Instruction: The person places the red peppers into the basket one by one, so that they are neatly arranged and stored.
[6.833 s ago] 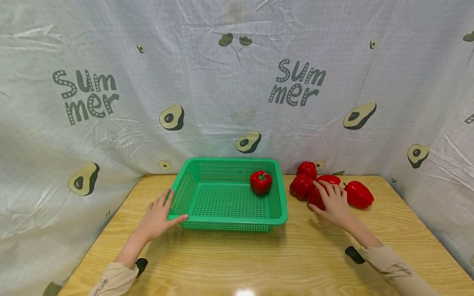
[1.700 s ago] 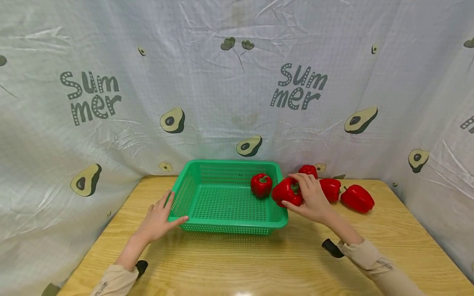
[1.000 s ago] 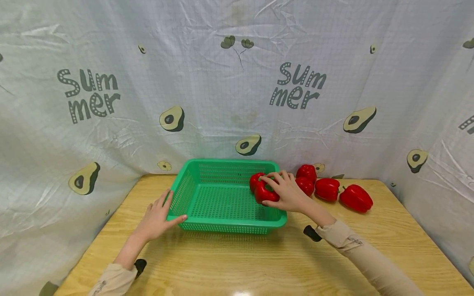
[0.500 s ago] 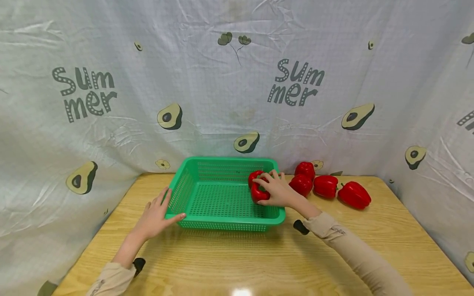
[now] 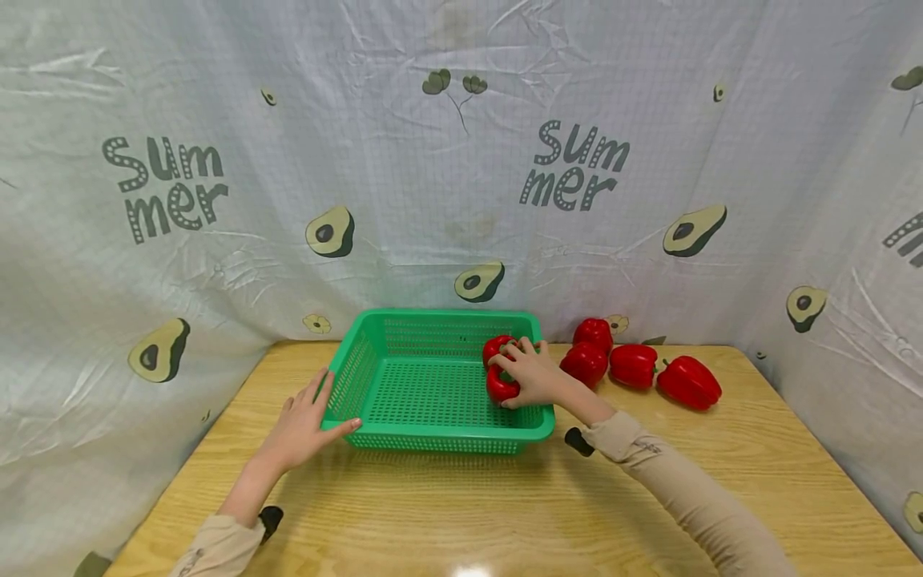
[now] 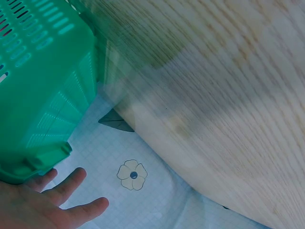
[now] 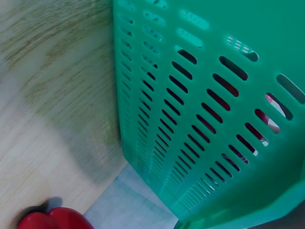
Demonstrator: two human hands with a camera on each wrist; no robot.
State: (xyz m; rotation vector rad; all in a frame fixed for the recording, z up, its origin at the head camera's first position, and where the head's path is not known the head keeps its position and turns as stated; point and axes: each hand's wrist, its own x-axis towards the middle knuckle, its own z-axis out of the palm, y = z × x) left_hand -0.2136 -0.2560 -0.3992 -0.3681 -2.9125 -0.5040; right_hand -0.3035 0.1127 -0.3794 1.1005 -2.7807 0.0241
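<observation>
As the left hand [image 5: 306, 421] steadies the green basket [image 5: 433, 439] by its near-left corner, the right hand [image 5: 530, 381], clasping a red pepper [image 5: 501, 386], should lower it gently against the basket's right wall.

A wooden table [image 5: 447, 513] is backed and flanked by a creased white cloth [image 5: 404, 160] printed with avocados and "Summer"; a light glare is reflected at the table's near edge.
</observation>
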